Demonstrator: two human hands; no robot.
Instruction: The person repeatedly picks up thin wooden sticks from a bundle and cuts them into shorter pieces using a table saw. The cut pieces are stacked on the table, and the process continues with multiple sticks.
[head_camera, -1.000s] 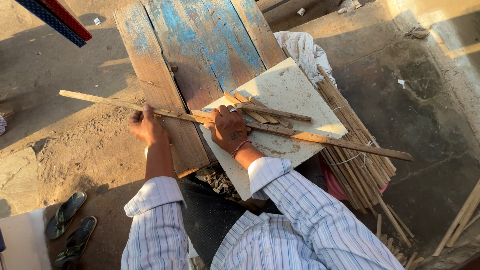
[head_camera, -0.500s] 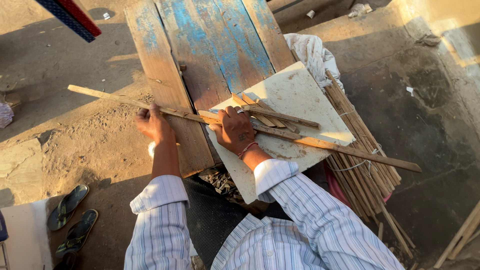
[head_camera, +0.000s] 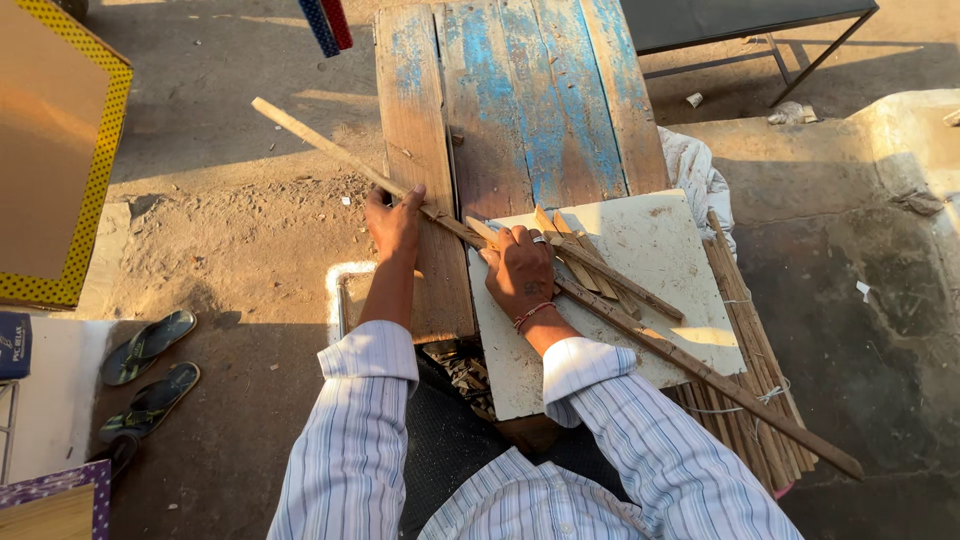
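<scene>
The long stick (head_camera: 560, 290) lies diagonally across the slab (head_camera: 650, 250) on the bench (head_camera: 520, 110), running from far left to near right. The left hand (head_camera: 395, 222) grips it just left of the slab; the right hand (head_camera: 520, 270) presses it onto the slab, fingers spread.

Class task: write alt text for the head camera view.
Both hands, left hand and right hand, press a long wooden stick diagonally across a pale stone slab on a worn blue plank bench; bundled sticks lie alongside.
</scene>
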